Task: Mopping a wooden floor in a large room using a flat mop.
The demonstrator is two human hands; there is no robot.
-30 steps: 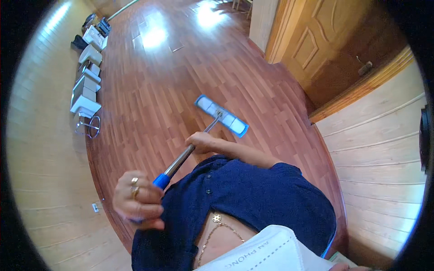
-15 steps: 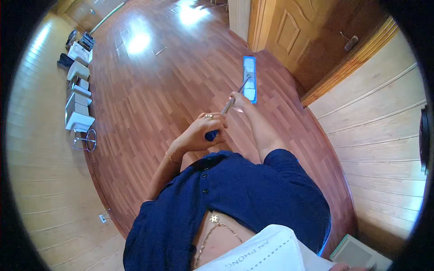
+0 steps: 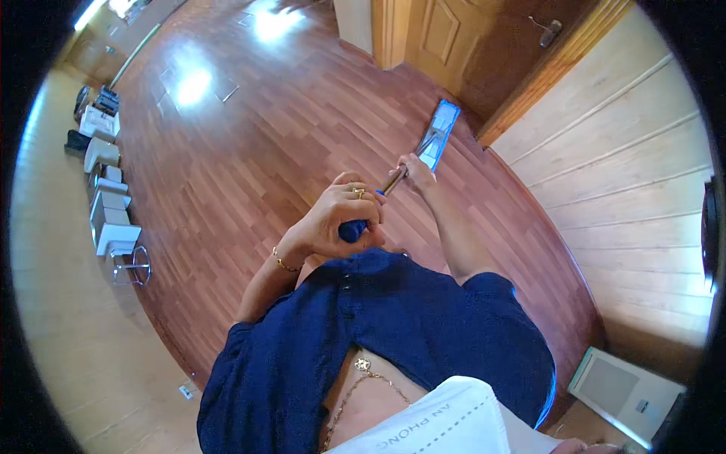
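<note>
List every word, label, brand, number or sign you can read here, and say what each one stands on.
White face mask, lower edge: one short line of grey capital letters, upside down in this view; legible, but I don't copy out printed wording.
Pale boxy unit, lower right: a small dark mark, too small to read.
Mop head: no lettering that I can make out.

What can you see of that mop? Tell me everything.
The mop has a flat, oblong head, whitish with blue edges, apparently resting on the wood-look floor near the door. A metallic-looking pole slants up from the head's middle, ending in a blue grip. The left hand wraps the grip; the right hand holds the pole nearer the head.
</note>
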